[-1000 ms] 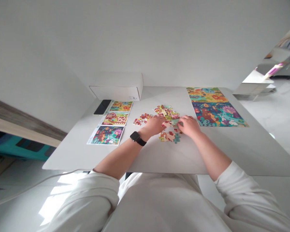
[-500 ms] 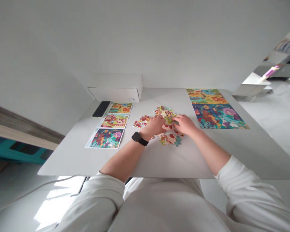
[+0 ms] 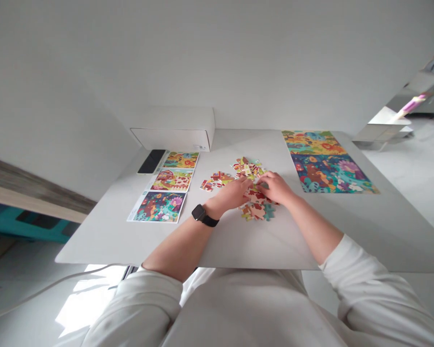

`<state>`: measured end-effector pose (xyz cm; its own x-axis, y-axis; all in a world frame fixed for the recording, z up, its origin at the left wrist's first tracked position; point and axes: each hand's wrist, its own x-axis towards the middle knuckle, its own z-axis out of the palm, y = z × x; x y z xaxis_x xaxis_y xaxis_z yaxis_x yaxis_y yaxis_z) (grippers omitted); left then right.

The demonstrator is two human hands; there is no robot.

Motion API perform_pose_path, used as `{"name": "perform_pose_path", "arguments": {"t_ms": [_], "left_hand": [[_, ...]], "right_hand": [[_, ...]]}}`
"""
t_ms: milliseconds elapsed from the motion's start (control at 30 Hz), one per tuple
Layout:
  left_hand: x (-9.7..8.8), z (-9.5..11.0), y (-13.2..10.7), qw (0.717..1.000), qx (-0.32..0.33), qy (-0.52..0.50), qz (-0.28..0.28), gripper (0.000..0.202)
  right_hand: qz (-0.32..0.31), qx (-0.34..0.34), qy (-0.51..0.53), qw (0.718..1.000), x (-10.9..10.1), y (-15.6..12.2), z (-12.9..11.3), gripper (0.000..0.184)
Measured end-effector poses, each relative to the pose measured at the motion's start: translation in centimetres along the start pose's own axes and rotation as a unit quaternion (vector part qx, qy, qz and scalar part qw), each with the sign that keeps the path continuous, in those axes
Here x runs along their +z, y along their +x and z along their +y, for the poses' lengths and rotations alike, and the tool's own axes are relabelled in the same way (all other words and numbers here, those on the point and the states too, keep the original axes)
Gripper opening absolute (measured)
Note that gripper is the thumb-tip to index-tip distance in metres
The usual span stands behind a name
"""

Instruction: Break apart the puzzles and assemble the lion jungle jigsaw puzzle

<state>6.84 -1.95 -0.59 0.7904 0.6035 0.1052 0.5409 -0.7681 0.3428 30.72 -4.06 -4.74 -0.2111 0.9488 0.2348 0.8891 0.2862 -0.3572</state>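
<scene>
A loose heap of jigsaw puzzle pieces [image 3: 256, 210], mostly red, cream and yellow-green, lies in the middle of the table. Over its left side reaches my left hand [image 3: 235, 193], a black watch on the wrist, fingers bent and closed down at the pieces. My right hand [image 3: 275, 187] comes in from the other side, thumb and fingers pinched close to the left fingertips. Both hands appear to grip puzzle pieces, though the fingers largely cover them. More pieces [image 3: 217, 179] spread to the left of the heap, and others [image 3: 246, 166] lie beyond the hands.
Three printed picture cards [image 3: 171, 180] lie in a column on the left, beside a black phone [image 3: 152, 161]. Behind them a white box [image 3: 169, 139] stands against the wall. Two assembled puzzles [image 3: 329, 171] lie at the right of the white table [image 3: 130, 243].
My left hand has shifted slightly right and nearer to me, its fingers now close to the right hand's. More pieces show at the far left of the heap. The view has shifted a little.
</scene>
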Motion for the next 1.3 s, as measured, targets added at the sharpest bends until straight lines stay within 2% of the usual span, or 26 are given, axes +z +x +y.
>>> {"name": "perform_pose_path", "arguments": {"t_ms": [133,233,300,400,467,567,700,800,867,1067,1200,1300], "left_hand": [[-0.5,-0.6,0.3,0.994,-0.015,-0.094,0.056,0.038],[-1.0,-1.5,0.3,0.986,-0.04,-0.136,0.093,0.039],[-1.0,-2.0,0.2,0.987,-0.06,-0.125,0.087,0.039],[-0.6,-1.9,0.1,0.994,-0.08,-0.032,0.07,0.035],[-0.1,-1.0,0.0,0.994,-0.081,0.037,0.065,0.032],[0.6,0.8,-0.2,0.994,-0.065,0.087,0.032,0.043],[1.0,2.3,-0.3,0.994,-0.063,0.091,-0.007,0.035],[1.1,2.4,-0.2,0.995,-0.069,0.075,-0.014,0.028],[1.1,2.2,-0.2,0.995,-0.07,0.066,-0.011,0.03],[1.4,1.9,-0.1,0.994,-0.093,0.051,0.007,0.057],[1.5,1.7,0.1,0.995,-0.097,0.002,-0.002,0.074],[1.6,1.8,0.3,0.994,-0.105,-0.04,0.003,0.071]], "right_hand": [[0.008,-0.003,0.063,0.998,0.1,-0.1,0.3,0.011],[0.011,-0.002,0.054,0.998,0.3,-0.1,0.4,0.016],[0.002,0.0,0.029,1.0,0.4,-0.2,0.2,0.02],[-0.01,0.003,0.001,1.0,0.5,-0.4,-0.1,0.023],[-0.01,0.009,-0.007,1.0,0.5,-0.4,-0.2,0.024],[-0.01,0.014,-0.007,1.0,0.6,-0.4,-0.3,0.023],[-0.006,0.02,0.013,1.0,0.9,-0.2,0.0,0.02],[0.0,0.033,0.029,0.999,1.1,0.1,-0.1,0.018],[0.009,0.05,0.04,0.998,1.0,0.2,-0.4,0.016],[0.022,0.119,0.161,0.979,0.1,0.0,-1.5,0.015],[0.026,0.137,0.266,0.954,-0.2,-0.1,-1.4,0.019],[0.042,0.142,0.341,0.928,-0.4,-0.1,-1.3,0.026]]}}
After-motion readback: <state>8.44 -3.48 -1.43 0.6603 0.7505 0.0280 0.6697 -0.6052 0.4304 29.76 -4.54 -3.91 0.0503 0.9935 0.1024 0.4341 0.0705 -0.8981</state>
